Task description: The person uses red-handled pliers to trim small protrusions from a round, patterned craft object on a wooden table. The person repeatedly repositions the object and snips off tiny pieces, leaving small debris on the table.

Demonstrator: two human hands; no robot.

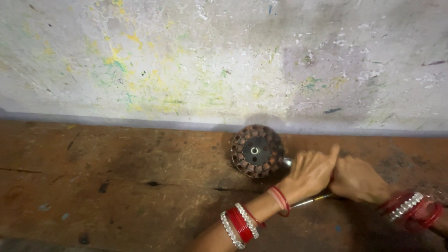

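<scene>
Worn wooden bench point(116, 177), round rusty-brown slotted motor core point(256, 150)

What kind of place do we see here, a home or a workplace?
Probably a small repair workshop, not a home. A worn, stained brown wooden workbench stands against a paint-spattered whitish wall, and a round rusty metal motor core with a slotted rim lies beside the two hands, which grip a thin metal tool.
</scene>
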